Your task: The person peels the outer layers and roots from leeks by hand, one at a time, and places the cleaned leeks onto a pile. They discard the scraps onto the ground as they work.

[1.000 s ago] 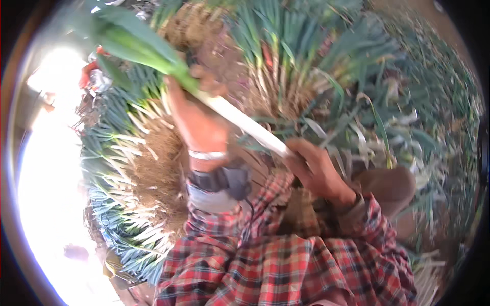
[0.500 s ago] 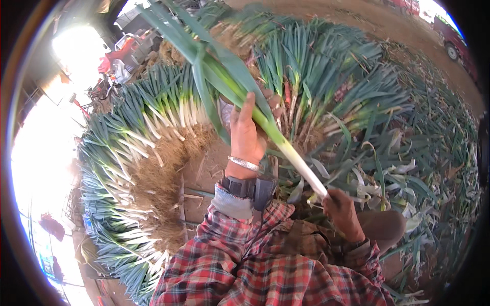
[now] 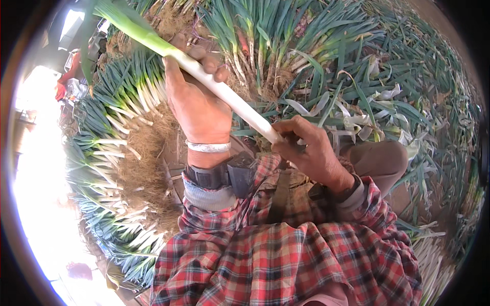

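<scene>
Leek (image 3: 229,98) held in both hands

Leek slants in front of the plaid garment (image 3: 286,260), green end upper left. Left hand (image 3: 201,109) has thumb and curled fingers around the stalk; right hand (image 3: 311,153) fingers closed on the white end. Rooted leeks (image 3: 130,122) arc at left, standing bunch (image 3: 258,43) beyond, loose leaves (image 3: 375,115) at right

Left hand (image 3: 199,104) is held palm-up and pretty far out, thumb and fingers curled in, wrist (image 3: 208,148) kept roughly straight. Right hand (image 3: 311,153) is tucked closer, fingers bent tight toward the thumb, forearm (image 3: 370,209) angled inward.
</scene>
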### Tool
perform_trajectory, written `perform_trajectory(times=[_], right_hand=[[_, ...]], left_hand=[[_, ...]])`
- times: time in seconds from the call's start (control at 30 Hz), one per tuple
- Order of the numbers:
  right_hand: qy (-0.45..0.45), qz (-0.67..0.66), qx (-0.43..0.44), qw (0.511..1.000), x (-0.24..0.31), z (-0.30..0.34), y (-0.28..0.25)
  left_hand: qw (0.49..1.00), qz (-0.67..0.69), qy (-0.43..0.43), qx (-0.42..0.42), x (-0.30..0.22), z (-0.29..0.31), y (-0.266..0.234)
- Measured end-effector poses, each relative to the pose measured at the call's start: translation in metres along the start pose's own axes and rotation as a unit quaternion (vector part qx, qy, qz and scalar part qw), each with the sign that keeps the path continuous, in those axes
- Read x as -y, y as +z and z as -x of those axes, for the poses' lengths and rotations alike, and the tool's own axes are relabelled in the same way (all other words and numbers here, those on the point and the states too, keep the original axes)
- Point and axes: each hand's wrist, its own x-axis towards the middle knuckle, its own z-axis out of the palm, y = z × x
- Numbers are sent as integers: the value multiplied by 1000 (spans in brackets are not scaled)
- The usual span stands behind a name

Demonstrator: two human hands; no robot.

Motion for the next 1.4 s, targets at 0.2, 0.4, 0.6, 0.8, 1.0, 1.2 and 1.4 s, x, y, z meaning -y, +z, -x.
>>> perform_trajectory(times=[0.2,0.4,0.6,0.8,1.0,1.2,1.4], right_hand=[[-15,-21,-53,998,5,0,8],[-91,1,-93,992,9,-16,11],[-14,-83,-69,994,11,-12,5],[-5,-82,-40,996,13,-13,-3],[113,-213,-87,967,3,-7,-6],[-67,-39,-61,995,21,-1,4],[-56,-17,-55,997,30,5,6]], left_hand=[[999,-4,30,15,-7,7,3],[996,56,11,68,-3,15,11],[997,50,6,66,0,21,18],[999,-2,-6,47,3,26,28],[997,-33,-63,43,5,31,22],[996,-88,-14,-1,13,40,22],[994,-106,1,16,10,52,27]])
